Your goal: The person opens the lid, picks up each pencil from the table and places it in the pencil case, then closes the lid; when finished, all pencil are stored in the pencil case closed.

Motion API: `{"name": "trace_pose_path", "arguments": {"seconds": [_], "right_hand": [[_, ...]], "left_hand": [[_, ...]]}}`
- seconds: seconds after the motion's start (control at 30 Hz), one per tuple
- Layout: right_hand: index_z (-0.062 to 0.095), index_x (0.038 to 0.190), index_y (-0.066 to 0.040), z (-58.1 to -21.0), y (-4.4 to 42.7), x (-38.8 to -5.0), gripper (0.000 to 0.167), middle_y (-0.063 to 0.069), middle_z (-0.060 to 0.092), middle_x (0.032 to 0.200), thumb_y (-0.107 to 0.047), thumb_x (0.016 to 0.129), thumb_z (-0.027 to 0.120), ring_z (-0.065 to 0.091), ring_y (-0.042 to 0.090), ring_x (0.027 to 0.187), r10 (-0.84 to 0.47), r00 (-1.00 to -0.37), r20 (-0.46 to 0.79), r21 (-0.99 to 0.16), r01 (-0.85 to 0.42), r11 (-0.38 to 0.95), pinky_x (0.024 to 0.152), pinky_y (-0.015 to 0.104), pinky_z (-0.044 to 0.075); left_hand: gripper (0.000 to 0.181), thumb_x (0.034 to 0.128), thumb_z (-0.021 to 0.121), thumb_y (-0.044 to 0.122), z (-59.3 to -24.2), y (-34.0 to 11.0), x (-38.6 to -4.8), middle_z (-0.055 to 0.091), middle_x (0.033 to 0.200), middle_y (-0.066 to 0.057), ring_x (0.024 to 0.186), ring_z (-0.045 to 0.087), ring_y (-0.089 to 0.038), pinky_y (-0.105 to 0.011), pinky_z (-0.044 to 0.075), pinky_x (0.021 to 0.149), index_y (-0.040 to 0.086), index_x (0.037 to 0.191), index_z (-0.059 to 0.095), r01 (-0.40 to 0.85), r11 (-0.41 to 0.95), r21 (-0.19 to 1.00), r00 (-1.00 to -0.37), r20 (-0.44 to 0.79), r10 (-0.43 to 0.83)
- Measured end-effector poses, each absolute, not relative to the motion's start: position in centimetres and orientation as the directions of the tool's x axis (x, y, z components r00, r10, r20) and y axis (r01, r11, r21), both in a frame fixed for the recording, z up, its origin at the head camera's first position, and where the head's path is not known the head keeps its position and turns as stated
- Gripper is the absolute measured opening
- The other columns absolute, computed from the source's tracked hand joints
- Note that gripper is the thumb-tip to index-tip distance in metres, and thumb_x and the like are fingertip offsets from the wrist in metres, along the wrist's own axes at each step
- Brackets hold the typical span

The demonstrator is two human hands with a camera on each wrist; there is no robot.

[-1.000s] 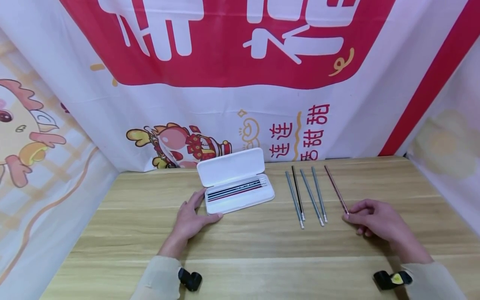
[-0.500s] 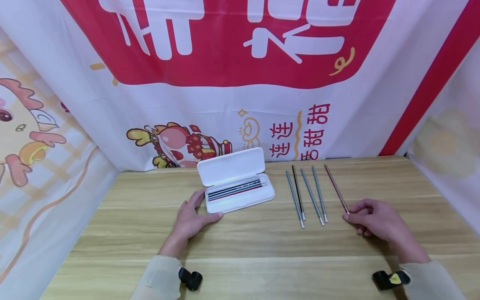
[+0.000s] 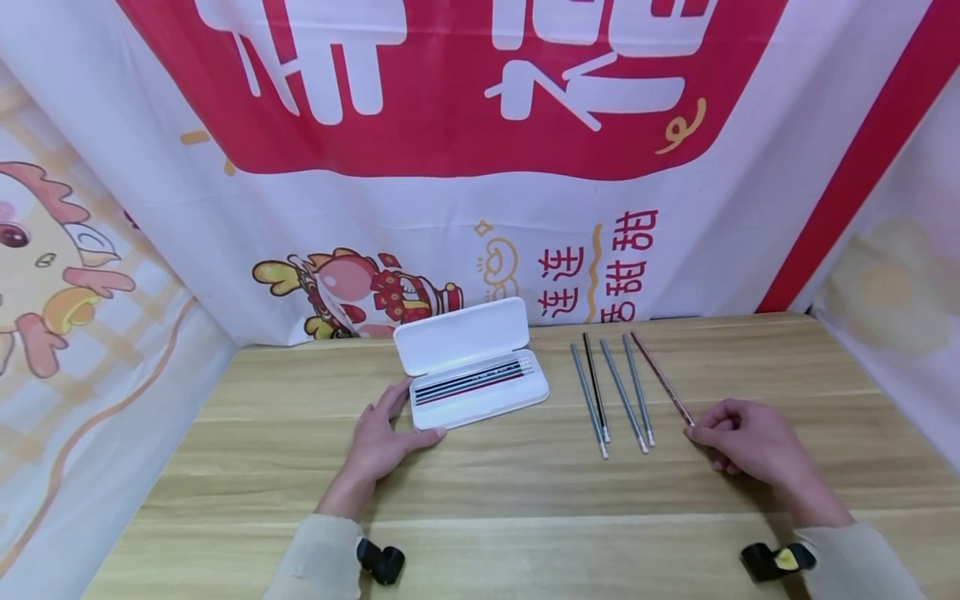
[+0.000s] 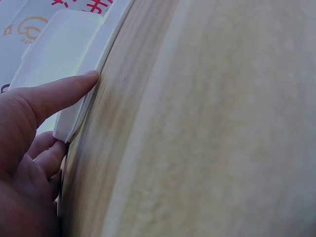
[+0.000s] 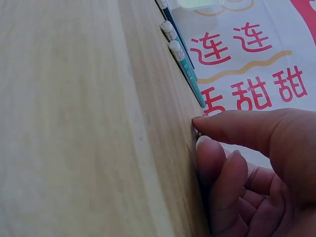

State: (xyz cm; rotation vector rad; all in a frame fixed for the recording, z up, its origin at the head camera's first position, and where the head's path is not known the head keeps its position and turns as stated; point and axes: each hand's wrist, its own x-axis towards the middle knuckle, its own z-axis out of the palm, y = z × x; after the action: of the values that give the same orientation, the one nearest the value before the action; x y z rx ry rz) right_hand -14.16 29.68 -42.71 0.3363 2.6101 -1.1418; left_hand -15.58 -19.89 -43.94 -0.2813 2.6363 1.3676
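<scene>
In the head view, my left hand (image 3: 380,439) holds the near left corner of a white pencil case (image 3: 487,412). Its thumb (image 4: 61,94) lies along the front edge while the other fingers are at the left side. The lid (image 3: 462,335) stands raised, and several pencils (image 3: 467,383) lie side by side inside. At the right, my right hand (image 3: 750,439) pinches the near end of a reddish pencil (image 3: 660,375) between thumb and fingers. That pencil slants away to the left; its pinched end is hidden in the right wrist view by the fingertips (image 5: 210,153).
Left of the held pencil lie several loose pencils, including a black one (image 3: 595,379) and a blue-grey one (image 3: 637,387), eraser ends nearest me. All rest on a wooden table (image 3: 525,492). A printed cloth (image 3: 450,200) hangs behind the table's back edge.
The reddish pencil's far end has swung left towards the loose pencils, and my right hand has shifted very slightly left. My left hand and the pencil case have kept their place.
</scene>
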Motion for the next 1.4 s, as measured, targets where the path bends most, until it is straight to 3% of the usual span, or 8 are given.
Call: {"name": "trace_pose_path", "arguments": {"seconds": [0.6, 1.17, 1.4], "right_hand": [[0.067, 0.117, 0.0, -42.85, 29.65, -14.06, 0.034, 0.007, 0.069, 0.089, -0.031, 0.104, 0.07, 0.066, 0.02, 0.074, 0.095, -0.943, -0.319, -0.678, 0.297, 0.673, 0.06, 0.031, 0.058], [0.068, 0.115, 0.001, -42.72, 28.93, -13.95, 0.034, 0.005, 0.071, 0.08, -0.029, 0.1, 0.071, 0.065, 0.019, 0.069, 0.104, -0.959, -0.263, -0.61, 0.249, 0.752, 0.058, 0.03, 0.051], [0.068, 0.119, 0.002, -42.89, 29.22, -13.96, 0.037, 0.007, 0.072, 0.085, -0.03, 0.103, 0.067, 0.067, 0.019, 0.071, 0.095, -0.956, -0.278, -0.658, 0.262, 0.706, 0.058, 0.03, 0.056]], "left_hand": [[0.102, 0.0857, 0.092, 0.041, -43.91, -19.83, -15.46, 0.034, 0.177, -0.006, 0.17, -0.001, -0.042, -0.065, -0.004, 0.137, 0.034, 0.169, 0.033, -0.245, 0.565, 0.788, -0.968, -0.228, -0.102], [0.1, 0.0865, 0.091, 0.04, -43.92, -19.83, -15.71, 0.037, 0.176, -0.008, 0.169, 0.011, -0.039, -0.057, -0.005, 0.14, 0.031, 0.168, 0.035, -0.208, 0.583, 0.786, -0.977, -0.197, -0.084], [0.1, 0.0864, 0.091, 0.041, -43.97, -19.85, -15.65, 0.036, 0.176, -0.008, 0.17, 0.008, -0.041, -0.058, -0.005, 0.139, 0.032, 0.169, 0.034, -0.217, 0.583, 0.783, -0.975, -0.203, -0.089]]}}
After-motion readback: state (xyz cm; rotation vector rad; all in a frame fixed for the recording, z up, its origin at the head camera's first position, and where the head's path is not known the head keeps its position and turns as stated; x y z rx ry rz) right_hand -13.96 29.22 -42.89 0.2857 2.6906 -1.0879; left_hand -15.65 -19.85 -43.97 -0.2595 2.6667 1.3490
